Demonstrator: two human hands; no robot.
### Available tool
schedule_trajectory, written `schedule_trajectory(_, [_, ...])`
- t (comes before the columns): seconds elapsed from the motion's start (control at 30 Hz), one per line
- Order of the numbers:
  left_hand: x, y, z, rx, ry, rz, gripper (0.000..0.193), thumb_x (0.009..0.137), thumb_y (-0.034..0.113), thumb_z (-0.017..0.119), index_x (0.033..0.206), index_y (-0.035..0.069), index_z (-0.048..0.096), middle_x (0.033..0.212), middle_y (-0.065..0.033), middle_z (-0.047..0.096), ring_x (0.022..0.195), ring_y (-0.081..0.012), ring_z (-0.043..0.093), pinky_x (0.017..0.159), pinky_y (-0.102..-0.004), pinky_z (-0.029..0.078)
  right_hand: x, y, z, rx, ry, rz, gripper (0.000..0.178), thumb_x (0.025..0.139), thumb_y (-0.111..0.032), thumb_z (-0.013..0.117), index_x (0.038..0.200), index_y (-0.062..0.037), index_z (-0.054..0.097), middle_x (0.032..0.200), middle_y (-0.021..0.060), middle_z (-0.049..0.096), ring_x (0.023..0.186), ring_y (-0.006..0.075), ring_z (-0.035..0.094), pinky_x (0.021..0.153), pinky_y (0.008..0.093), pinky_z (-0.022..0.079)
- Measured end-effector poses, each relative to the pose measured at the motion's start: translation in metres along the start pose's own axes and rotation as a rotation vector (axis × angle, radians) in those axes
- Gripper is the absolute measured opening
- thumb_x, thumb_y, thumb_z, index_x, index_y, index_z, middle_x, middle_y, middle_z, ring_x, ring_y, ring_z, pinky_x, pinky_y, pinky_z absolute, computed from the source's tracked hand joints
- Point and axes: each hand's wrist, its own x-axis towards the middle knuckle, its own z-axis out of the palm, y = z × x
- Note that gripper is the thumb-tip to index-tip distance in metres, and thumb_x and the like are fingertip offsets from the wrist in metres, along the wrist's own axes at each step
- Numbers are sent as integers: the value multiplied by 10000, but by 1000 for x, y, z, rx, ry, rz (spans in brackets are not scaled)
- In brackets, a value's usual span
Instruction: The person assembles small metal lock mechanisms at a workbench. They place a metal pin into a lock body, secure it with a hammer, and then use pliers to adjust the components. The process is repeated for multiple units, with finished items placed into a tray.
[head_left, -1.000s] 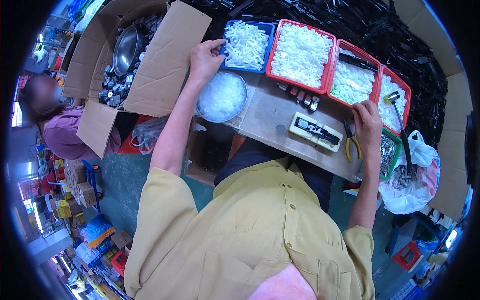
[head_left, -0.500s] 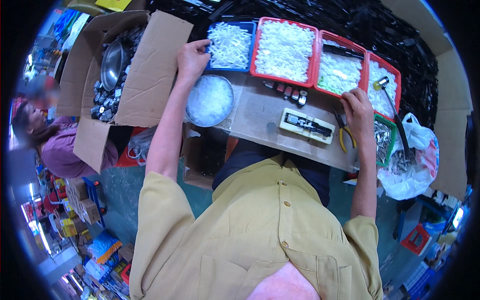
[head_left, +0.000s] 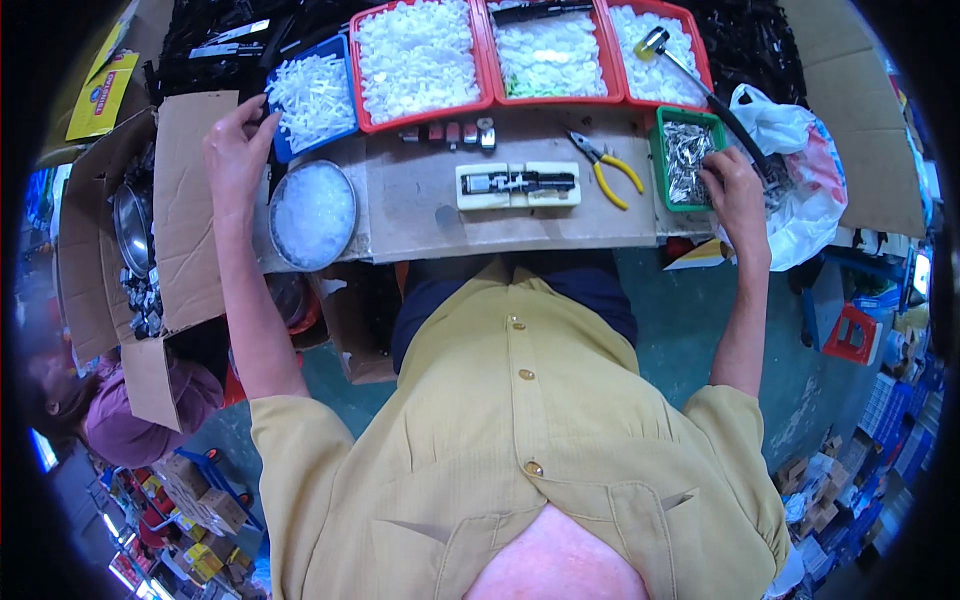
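My left hand (head_left: 238,150) reaches to the left rim of a blue tray (head_left: 343,52) heaped with white plastic pieces, its fingers spread and its thumb at the tray's edge. Just below it sits a round metal bowl (head_left: 313,213) of clear-white bits. My right hand (head_left: 735,188) rests at the right side of a green tray (head_left: 660,160) of small metal parts, fingertips curled down into them; what they hold is hidden. Between the hands lies a white block with a black part (head_left: 517,185) on the cardboard-topped bench (head_left: 420,220).
Three red trays (head_left: 483,60) of white pieces line the back. A hammer (head_left: 690,72) and yellow-handled pliers (head_left: 612,172) lie near the green tray. A plastic bag (head_left: 805,200) hangs at right. An open cardboard box (head_left: 185,230) stands at left, another person (head_left: 120,420) below it.
My right hand has moved from beside the pliers to the green tray of metal parts. My left hand stays at the blue tray. My head has tipped, shifting the whole bench in view.
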Motion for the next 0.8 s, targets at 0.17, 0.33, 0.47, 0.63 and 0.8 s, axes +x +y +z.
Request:
schedule_trajectory(0.17, [-12,49,-5,28,54,214,300,869,203,763,1140,76,752,876,-74,744,795,-128,677,707,-267,543,4,-4,6,41,8,33,78,864,-43,656,921,10,660,915,171,625,873,372,651,750,455,497])
schedule_trajectory(0.33, [-19,81,-2,41,20,353,263,867,193,762,1090,54,762,946,-99,744,873,-174,695,779,-306,539,2,-4,2,154,13,35,112,871,-52,669,962,11,676,914,157,649,848,337,664,744,404,508])
schedule_trajectory(0.47, [-27,98,0,-18,-16,364,223,861,135,755,1040,1,750,988,-127,739,932,-215,686,824,-334,519,-11,23,-30,213,204,177,141,883,-75,682,994,11,696,854,151,663,773,291,662,716,360,509])
schedule_trajectory(0.63, [-33,94,12,-61,-46,389,206,850,83,753,1037,-2,749,999,-129,735,961,-228,668,823,-347,522,-44,86,-41,-39,164,259,99,865,-43,665,946,6,695,864,169,687,787,333,682,719,403,520])
schedule_trajectory(0.8, [-38,103,16,-85,-54,398,201,829,67,762,1019,1,752,941,-132,730,923,-245,656,786,-354,517,-57,103,-24,-205,62,268,151,833,-7,634,976,-22,678,952,162,642,933,369,645,793,472,502])
